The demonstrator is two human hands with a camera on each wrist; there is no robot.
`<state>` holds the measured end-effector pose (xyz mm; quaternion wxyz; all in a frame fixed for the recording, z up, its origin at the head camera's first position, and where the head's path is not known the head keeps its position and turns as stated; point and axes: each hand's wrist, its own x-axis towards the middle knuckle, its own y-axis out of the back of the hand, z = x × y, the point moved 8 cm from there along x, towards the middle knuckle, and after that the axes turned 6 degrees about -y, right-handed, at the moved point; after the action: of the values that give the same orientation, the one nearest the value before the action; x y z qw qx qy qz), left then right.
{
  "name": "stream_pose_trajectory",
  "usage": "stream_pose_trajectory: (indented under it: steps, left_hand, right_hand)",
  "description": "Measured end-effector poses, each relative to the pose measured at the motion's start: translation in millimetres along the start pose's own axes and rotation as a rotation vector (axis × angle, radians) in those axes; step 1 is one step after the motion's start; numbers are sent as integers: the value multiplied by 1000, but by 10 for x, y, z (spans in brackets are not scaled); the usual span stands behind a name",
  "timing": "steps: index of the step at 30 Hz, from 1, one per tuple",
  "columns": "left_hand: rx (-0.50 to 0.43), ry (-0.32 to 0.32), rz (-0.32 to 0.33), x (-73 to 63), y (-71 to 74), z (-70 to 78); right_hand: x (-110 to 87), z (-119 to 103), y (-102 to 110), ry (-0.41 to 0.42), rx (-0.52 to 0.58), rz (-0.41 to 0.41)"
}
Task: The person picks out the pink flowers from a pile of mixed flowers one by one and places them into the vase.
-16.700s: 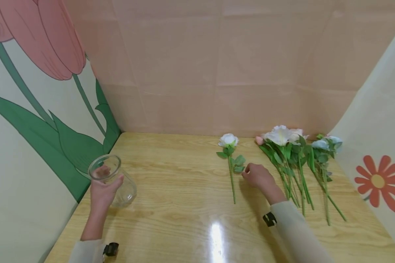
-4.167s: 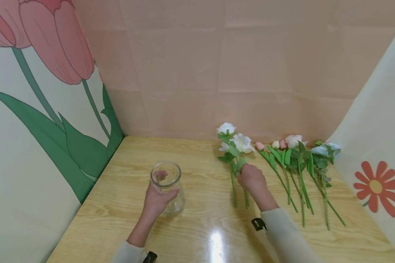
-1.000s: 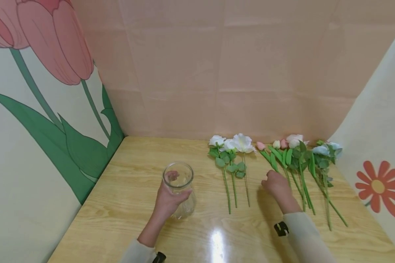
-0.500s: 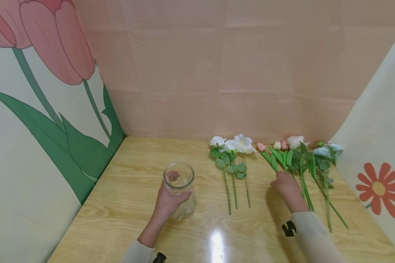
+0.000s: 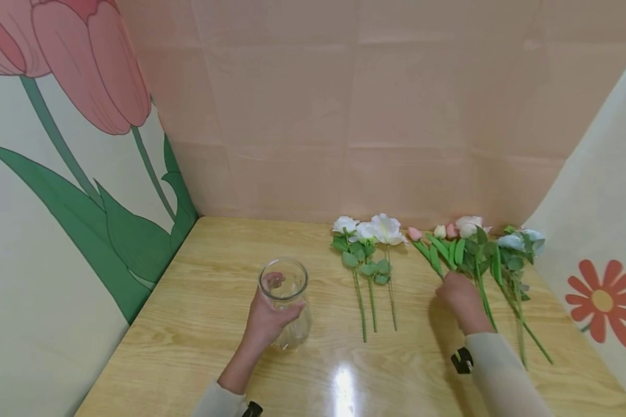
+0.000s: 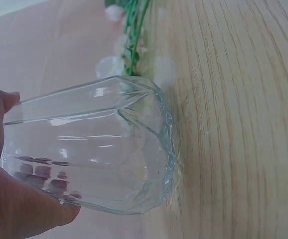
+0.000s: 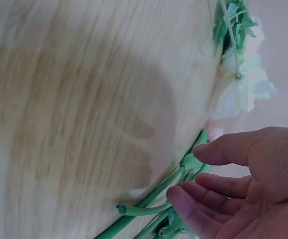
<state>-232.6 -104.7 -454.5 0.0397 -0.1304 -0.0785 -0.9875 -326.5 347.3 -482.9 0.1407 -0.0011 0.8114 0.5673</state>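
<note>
My left hand [image 5: 271, 315] grips the clear glass vase [image 5: 297, 327] round its side, thumb in front and fingers behind. In the left wrist view the vase [image 6: 99, 144] stands on the wooden table with nothing in it. My right hand [image 5: 461, 295] is low over the stems of the tulips [image 5: 434, 260], which have pink and cream buds. The right wrist view shows its thumb [image 7: 211, 152] and fingers [image 7: 188, 209] apart, fingertips right at the green stems [image 7: 158, 191]. Part of those stems is hidden behind the hand.
Left of the right hand, two white roses [image 5: 346, 225] and a white lily [image 5: 387, 229] lie side by side. A pale pink rose [image 5: 468, 226] and blue flowers [image 5: 511, 241] lie to its right. Printed cloths [image 5: 396, 116] surround the table [image 5: 214, 278].
Since 16.7 s ago the vase has come rightward, and another white rose and the lily lie beside the first rose. Over the last second my right hand has moved right to the tulip stems.
</note>
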Motion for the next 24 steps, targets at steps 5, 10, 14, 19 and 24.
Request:
stream_pose_trajectory:
  steps: [5, 10, 14, 19, 24]
  left_hand:
    - [6, 0, -6, 6, 2, -2]
    - [13, 5, -7, 5, 6, 13]
    - [19, 8, -6, 7, 8, 14]
    - [32, 29, -10, 10, 7, -10]
    - [40, 43, -13, 13, 7, -35]
  right_hand:
    - [55, 55, -31, -19, 19, -19]
    - [130, 69, -26, -6, -25, 3]
    - [172, 79, -20, -9, -36, -1]
    - [190, 95, -25, -7, -48, -3]
    - [215, 109, -50, 5, -49, -2]
